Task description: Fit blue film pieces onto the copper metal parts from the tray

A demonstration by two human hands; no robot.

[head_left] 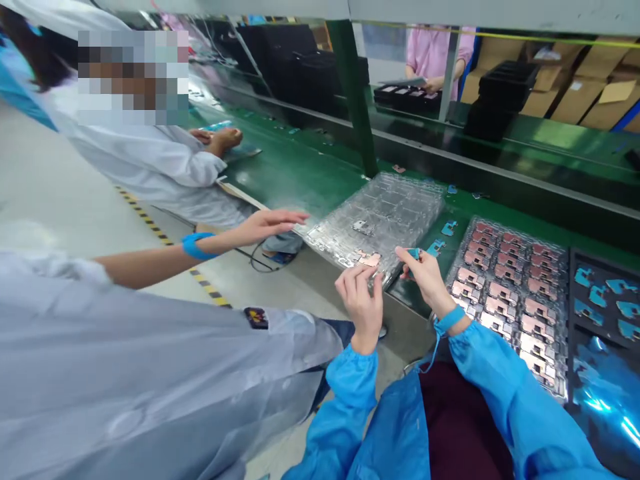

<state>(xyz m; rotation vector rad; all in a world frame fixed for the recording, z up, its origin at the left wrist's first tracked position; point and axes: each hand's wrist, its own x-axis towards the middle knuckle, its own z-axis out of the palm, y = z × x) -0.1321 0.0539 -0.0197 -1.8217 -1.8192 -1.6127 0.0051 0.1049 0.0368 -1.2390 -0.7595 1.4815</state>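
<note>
My left hand point(361, 299) pinches a small copper-coloured part point(369, 260) at the near edge of a clear plastic tray point(395, 207). My right hand point(424, 273) is closed on a small blue tab point(414, 253) just right of that part. Both sleeves are blue. The clear tray holds one or two more small parts point(363, 227). A co-worker's hand point(273, 223) with a blue wristband reaches in flat from the left and touches the tray's left corner.
To the right lies a tray of several copper parts point(505, 293), then a black tray with blue tabs point(603, 293). Loose blue tabs point(443, 237) lie on the green bench point(280, 167). Other people work at the far left and behind; black trays and cartons stack at the back.
</note>
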